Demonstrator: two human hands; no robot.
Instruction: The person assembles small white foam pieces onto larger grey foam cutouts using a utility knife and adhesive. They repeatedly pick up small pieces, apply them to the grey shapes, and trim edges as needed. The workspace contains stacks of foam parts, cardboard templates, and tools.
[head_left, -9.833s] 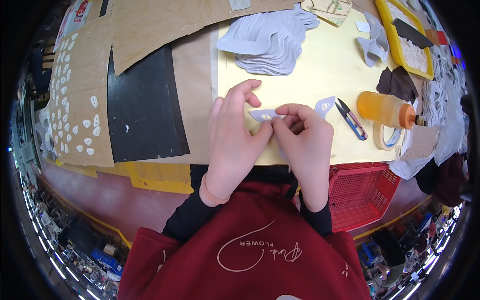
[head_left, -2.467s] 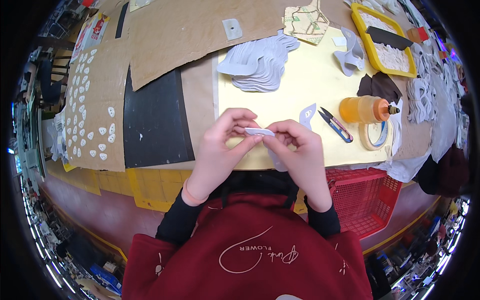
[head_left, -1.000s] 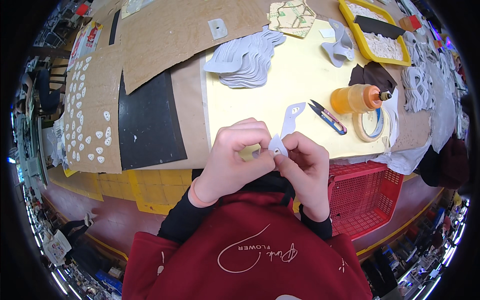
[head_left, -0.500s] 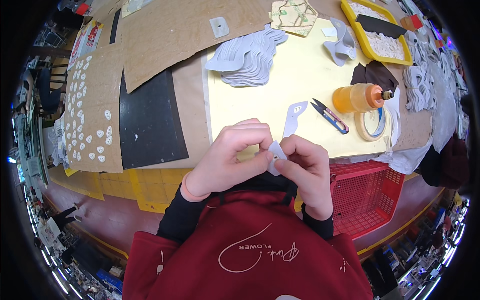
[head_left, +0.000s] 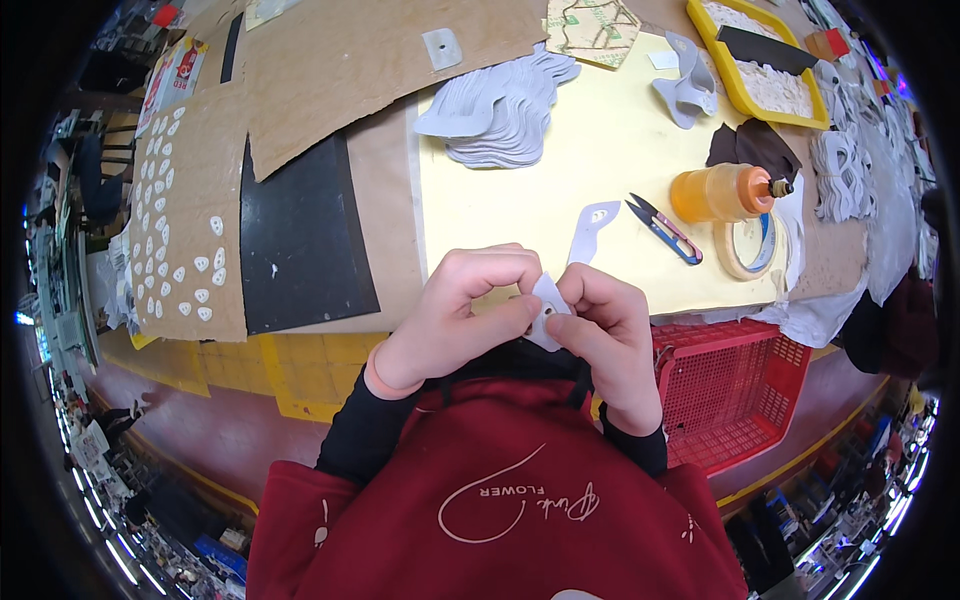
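My left hand [head_left: 468, 308] and my right hand [head_left: 612, 335] meet at the table's front edge, both pinching a small pale grey cut piece [head_left: 547, 299] with a dark hole in it. My right thumb presses beside the hole, and the left fingertips grip the opposite side. Just beyond the fingers, another flat grey cut piece [head_left: 592, 228] with a cut-out lies on the yellow sheet [head_left: 480, 215]. Thread snips [head_left: 665, 230] rest to its right. Farther back sits a stack of grey cut pieces [head_left: 500, 115].
An orange squeeze bottle [head_left: 725, 193] lies beside a tape roll [head_left: 738, 265] at the right. Small white pieces cover the cardboard [head_left: 200, 250] at the left, near a black board [head_left: 300, 240]. A yellow tray [head_left: 815, 113] stands far right; a red basket [head_left: 735, 395] is below the table edge.
The held piece is turned slightly, its hole showing more plainly. My left thumb has drawn back a little to the left. The rest of the table looks the same.
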